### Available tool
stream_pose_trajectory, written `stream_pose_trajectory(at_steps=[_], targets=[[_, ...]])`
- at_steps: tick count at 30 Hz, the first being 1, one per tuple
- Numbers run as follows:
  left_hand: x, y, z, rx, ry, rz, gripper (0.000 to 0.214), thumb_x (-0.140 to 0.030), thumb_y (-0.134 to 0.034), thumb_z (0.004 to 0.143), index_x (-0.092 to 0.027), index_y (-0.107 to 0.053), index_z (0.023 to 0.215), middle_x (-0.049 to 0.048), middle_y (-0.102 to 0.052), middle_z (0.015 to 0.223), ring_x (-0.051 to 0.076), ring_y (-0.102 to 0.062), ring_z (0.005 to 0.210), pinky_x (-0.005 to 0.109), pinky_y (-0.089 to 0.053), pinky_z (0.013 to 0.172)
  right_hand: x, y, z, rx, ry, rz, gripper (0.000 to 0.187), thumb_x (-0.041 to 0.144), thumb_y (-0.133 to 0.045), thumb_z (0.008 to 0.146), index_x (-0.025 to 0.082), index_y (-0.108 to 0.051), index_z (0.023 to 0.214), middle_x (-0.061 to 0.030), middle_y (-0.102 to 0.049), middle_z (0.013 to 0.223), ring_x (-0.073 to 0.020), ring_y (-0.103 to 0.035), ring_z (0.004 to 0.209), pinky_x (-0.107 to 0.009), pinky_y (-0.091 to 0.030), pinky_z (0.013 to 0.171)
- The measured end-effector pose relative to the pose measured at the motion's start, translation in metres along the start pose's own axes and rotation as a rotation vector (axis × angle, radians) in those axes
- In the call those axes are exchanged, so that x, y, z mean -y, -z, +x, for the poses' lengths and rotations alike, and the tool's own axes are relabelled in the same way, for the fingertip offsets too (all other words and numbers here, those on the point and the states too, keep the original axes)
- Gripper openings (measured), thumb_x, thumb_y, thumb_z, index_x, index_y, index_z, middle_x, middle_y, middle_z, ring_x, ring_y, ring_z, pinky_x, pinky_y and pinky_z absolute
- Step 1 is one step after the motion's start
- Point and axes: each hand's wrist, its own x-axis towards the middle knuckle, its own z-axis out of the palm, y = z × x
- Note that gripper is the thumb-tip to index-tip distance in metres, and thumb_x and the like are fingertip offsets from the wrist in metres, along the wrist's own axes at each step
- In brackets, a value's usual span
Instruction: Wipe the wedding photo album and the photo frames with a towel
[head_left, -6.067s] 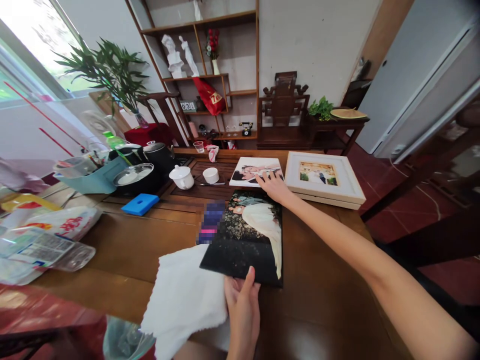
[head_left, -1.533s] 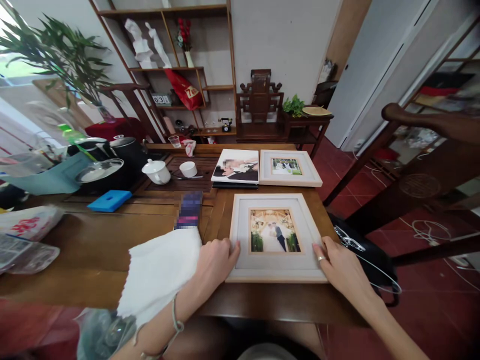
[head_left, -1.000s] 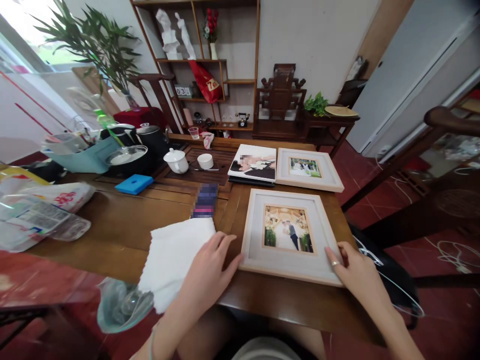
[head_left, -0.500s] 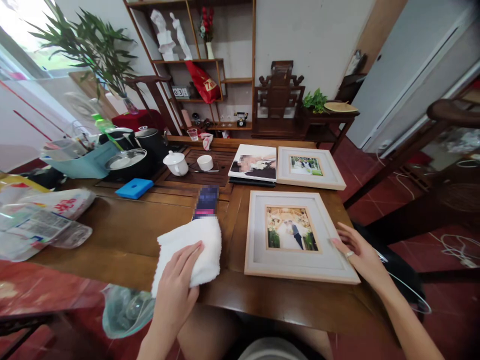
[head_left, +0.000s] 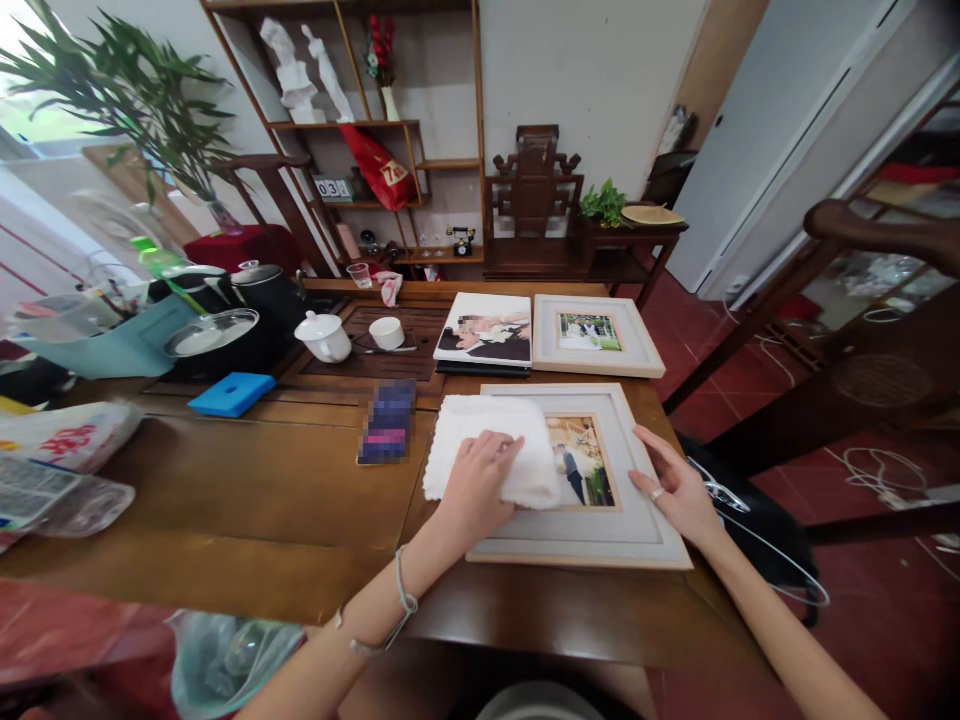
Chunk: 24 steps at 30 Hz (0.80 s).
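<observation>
A light wooden picture frame (head_left: 630,505) with a wedding photo lies flat near the front edge of the wooden table (head_left: 247,490). My left hand (head_left: 476,485) presses a white cloth (head_left: 491,440) onto the frame's left half, fingers lying on the cloth. My right hand (head_left: 675,485), wearing a ring, rests with spread fingers on the frame's right border and holds it down.
Behind lie a second white frame (head_left: 596,335) and a photo book (head_left: 484,330). A phone (head_left: 386,420) lies left of the cloth. A tea tray with teapot (head_left: 324,337) and cup, a blue block (head_left: 231,393), pots and plastic bags fill the left. A dark chair stands at right.
My left hand picked the cloth up from the table left of the frame and brought it onto the frame's glass. My right hand slid along the frame's right edge.
</observation>
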Motion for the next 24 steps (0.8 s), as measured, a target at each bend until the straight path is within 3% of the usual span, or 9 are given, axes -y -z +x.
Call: stream_pose_trajectory(at_steps=[3,5,12,15,18,21,24], targets=[[0.008,-0.009,0.012,-0.014,-0.009,0.037,0.086,-0.013,-0.066,0.057,-0.016,-0.049,0.141,0.0187,-0.036,0.153,0.039,-0.029,0.142,0.055,-0.023,0.114,0.001,0.0,0.0,-0.01,0.039,-0.042,0.058,0.041,-0.069,0.08,0.022,-0.056,0.133,-0.0141,-0.043,0.153,-0.0283,-0.04,0.142,-0.047,-0.032,0.118],[0.015,-0.009,0.018,-0.024,-0.012,0.059,0.09,-0.011,-0.065,0.06,-0.019,-0.044,0.146,0.0164,-0.022,0.161,0.039,-0.011,0.149,0.059,-0.011,0.118,-0.001,0.001,0.0,0.007,0.035,-0.039,0.056,0.039,-0.068,0.082,0.023,-0.056,0.134,-0.0133,-0.044,0.152,-0.028,-0.04,0.143,-0.047,-0.031,0.118],[0.029,-0.006,0.04,0.028,0.015,0.09,0.086,-0.005,-0.058,0.07,-0.022,-0.036,0.151,0.0107,-0.018,0.164,0.036,-0.002,0.151,0.059,-0.015,0.118,-0.005,-0.001,-0.003,-0.014,0.025,-0.028,0.055,0.035,-0.067,0.083,0.026,-0.056,0.136,-0.0101,-0.045,0.152,-0.0277,-0.041,0.142,-0.047,-0.031,0.119],[0.014,-0.006,0.018,0.089,-0.023,0.14,0.087,-0.007,-0.061,0.069,-0.02,-0.036,0.151,0.0131,-0.017,0.163,0.038,0.0,0.15,0.061,-0.013,0.118,-0.002,-0.003,-0.004,-0.036,0.04,-0.059,0.052,0.034,-0.066,0.084,0.026,-0.058,0.135,-0.0097,-0.047,0.151,-0.0277,-0.042,0.141,-0.047,-0.031,0.119],[-0.013,-0.006,-0.029,0.149,-0.042,0.172,0.09,-0.01,-0.063,0.068,-0.019,-0.033,0.152,0.0158,-0.013,0.163,0.041,0.002,0.149,0.063,-0.011,0.117,0.0,-0.003,-0.003,-0.047,0.049,-0.087,0.052,0.033,-0.066,0.084,0.026,-0.058,0.135,-0.0096,-0.048,0.149,-0.0278,-0.043,0.14,-0.048,-0.03,0.12],[-0.037,-0.006,-0.076,0.133,-0.06,0.173,0.096,-0.014,-0.063,0.068,-0.02,-0.024,0.156,0.0148,-0.009,0.164,0.042,0.003,0.149,0.064,-0.011,0.117,-0.002,-0.002,-0.003,-0.038,0.056,-0.101,0.052,0.034,-0.065,0.085,0.026,-0.057,0.136,-0.0094,-0.05,0.149,-0.0272,-0.042,0.141,-0.049,-0.027,0.121],[-0.042,-0.005,-0.087,0.13,-0.034,0.137,0.099,-0.016,-0.063,0.068,-0.024,-0.02,0.157,0.0111,-0.01,0.164,0.038,0.0,0.15,0.06,-0.014,0.118,-0.005,-0.001,-0.002,-0.009,0.045,-0.069,0.054,0.034,-0.065,0.085,0.026,-0.055,0.137,-0.0089,-0.047,0.151,-0.0268,-0.04,0.142,-0.048,-0.028,0.121]])
